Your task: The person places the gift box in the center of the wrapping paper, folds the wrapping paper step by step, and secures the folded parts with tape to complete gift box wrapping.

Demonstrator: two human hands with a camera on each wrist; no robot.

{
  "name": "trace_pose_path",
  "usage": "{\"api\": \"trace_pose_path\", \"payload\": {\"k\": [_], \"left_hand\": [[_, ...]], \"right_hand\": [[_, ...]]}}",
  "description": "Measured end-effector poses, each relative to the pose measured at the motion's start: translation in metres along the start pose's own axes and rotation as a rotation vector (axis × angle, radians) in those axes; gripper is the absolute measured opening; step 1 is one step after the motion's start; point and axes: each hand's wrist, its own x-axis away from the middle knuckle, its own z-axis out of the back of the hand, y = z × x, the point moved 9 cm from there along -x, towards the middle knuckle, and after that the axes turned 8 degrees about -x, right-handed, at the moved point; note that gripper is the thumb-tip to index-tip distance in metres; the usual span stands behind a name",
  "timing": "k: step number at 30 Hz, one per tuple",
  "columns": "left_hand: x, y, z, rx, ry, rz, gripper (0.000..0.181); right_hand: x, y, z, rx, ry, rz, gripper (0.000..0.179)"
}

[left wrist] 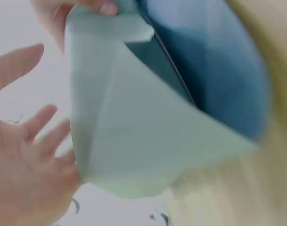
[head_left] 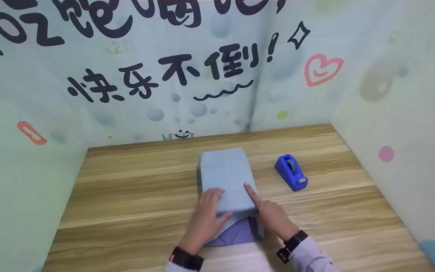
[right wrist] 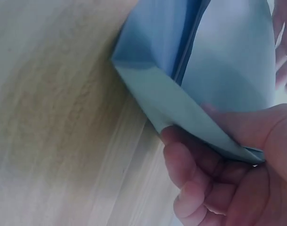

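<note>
Head view: the paper-wrapped package point(head_left: 227, 173) lies mid-desk point(head_left: 134, 196), its near end unsealed. The left hand point(head_left: 206, 217) is relaxed, fingers loosely spread over the package's left edge; the right hand point(head_left: 276, 217) pinches a paper flap point(right wrist: 174, 101) at the near right. Folding that end seems the step in hand — next probably calls for creasing the flap flat, then the tape dispenser point(head_left: 293, 175).

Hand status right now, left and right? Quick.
Left hand: open, fingers resting against the wrapped package.
Right hand: closed, pinching a paper flap at the package's near end.
</note>
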Motion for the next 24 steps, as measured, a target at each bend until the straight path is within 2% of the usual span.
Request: {"api": "trace_pose_path", "payload": {"k": [3, 5, 8, 10, 12, 15, 18, 21, 24], "left_hand": [[0.012, -0.025, 0.006, 0.004, 0.041, 0.176, 0.067], [0.018, -0.039, 0.003, 0.045, 0.013, 0.280, 0.070], [0.023, -0.053, -0.004, 0.129, -0.057, 0.374, 0.070], [0.024, -0.058, -0.009, 0.154, -0.109, 0.391, 0.066], [0.025, -0.060, -0.013, 0.138, -0.142, 0.386, 0.056], [0.025, -0.063, -0.015, 0.078, -0.140, 0.365, 0.036], [0.027, -0.067, -0.018, 0.034, -0.113, 0.378, 0.019], [0.030, -0.071, -0.021, -0.009, -0.114, 0.432, 0.015], [0.033, -0.071, -0.022, -0.078, -0.136, 0.471, 0.021]], "right_hand": [[0.000, 0.001, -0.002, -0.030, -0.035, -0.018, 0.079], [0.000, 0.003, -0.002, -0.041, -0.054, -0.040, 0.080], [-0.001, 0.004, -0.001, -0.045, -0.066, -0.058, 0.081], [-0.002, 0.005, -0.001, -0.037, -0.069, -0.067, 0.081], [-0.003, 0.005, -0.002, -0.030, -0.071, -0.076, 0.082], [-0.004, 0.006, -0.003, -0.029, -0.071, -0.094, 0.083], [-0.004, 0.007, -0.004, -0.033, -0.073, -0.106, 0.084], [-0.003, 0.005, -0.004, -0.019, -0.069, -0.109, 0.083], [-0.002, 0.003, -0.004, 0.005, -0.067, -0.102, 0.082]]}}
